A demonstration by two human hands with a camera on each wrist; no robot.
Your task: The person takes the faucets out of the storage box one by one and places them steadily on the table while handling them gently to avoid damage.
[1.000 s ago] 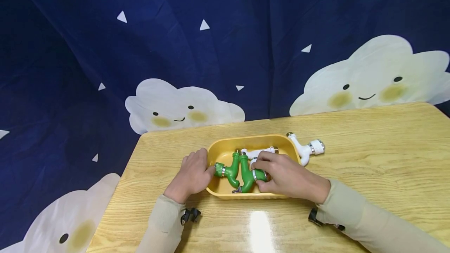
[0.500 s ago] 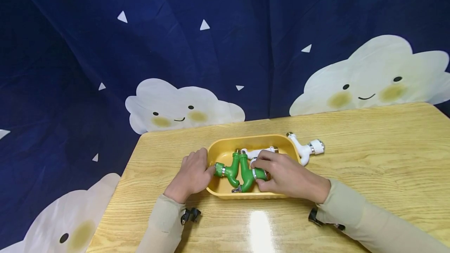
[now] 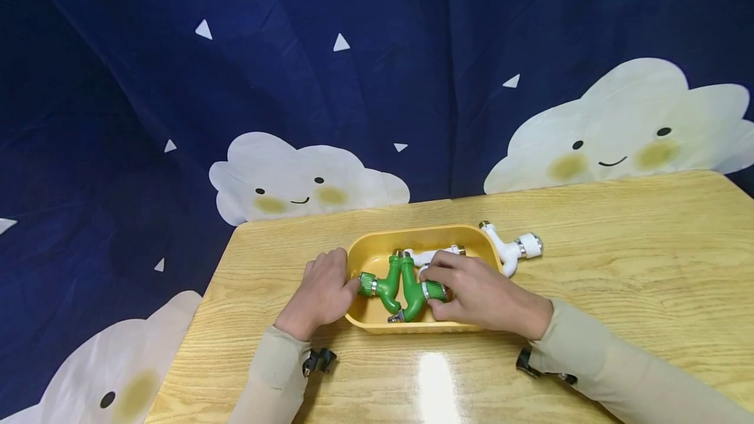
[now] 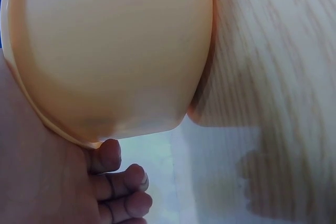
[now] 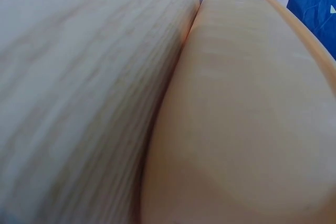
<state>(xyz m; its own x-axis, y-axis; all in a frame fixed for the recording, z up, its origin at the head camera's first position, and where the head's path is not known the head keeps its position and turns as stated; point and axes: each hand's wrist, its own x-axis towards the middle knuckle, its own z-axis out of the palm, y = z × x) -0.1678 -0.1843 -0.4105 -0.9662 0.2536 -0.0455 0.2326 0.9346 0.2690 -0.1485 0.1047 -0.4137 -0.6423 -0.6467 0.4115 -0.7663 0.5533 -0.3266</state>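
Note:
A yellow plastic basin (image 3: 424, 328) holds several taps in the head view. My left hand (image 3: 321, 293) grips its left rim, thumb at the inside and fingers down the outer wall; the left wrist view shows the curled fingertips (image 4: 137, 177) beside the basin wall (image 4: 115, 56). With thumb and fingers, my right hand (image 3: 480, 296) pinches the ribbed handle of a green tap (image 3: 413, 296) inside the basin. Left of it lies another green tap (image 3: 389, 288), its handle close to my left thumb. A white tap (image 3: 432, 256) lies behind, partly hidden by the right hand.
Another white tap (image 3: 511, 250) lies outside the basin, against its right end. The wooden table (image 3: 636, 267) ends at a dark blue curtain (image 3: 365, 84) printed with clouds. The right wrist view shows mainly the basin's outer wall (image 5: 236, 108) and the tabletop (image 5: 79, 87).
The green tap under my right hand has shifted very slightly, its top end toward the back and left. Both hands and the basin stay in place.

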